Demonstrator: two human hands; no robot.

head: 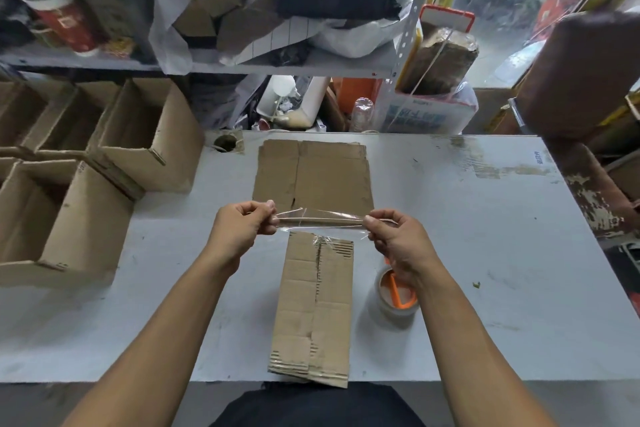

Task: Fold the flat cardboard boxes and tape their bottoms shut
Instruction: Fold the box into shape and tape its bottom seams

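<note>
From the head view, the left hand (242, 224) and right hand (394, 236) each pinch one end of a clear strip of tape (320, 218), stretched between them above the grey bench (467, 218). Beneath it lies a narrow flattened brown cardboard box (311, 315), its near end overhanging the bench edge. A stack of flat cardboard sheets (313, 173) lies beyond. A roll of tape with an orange core (396, 298) sits just right of the narrow box. Folded open brown boxes (69, 211) stand at the left.

Grey table (485, 253): flat cardboard (313, 173), folded box (313, 308), probably tape roll (396, 298).
</note>
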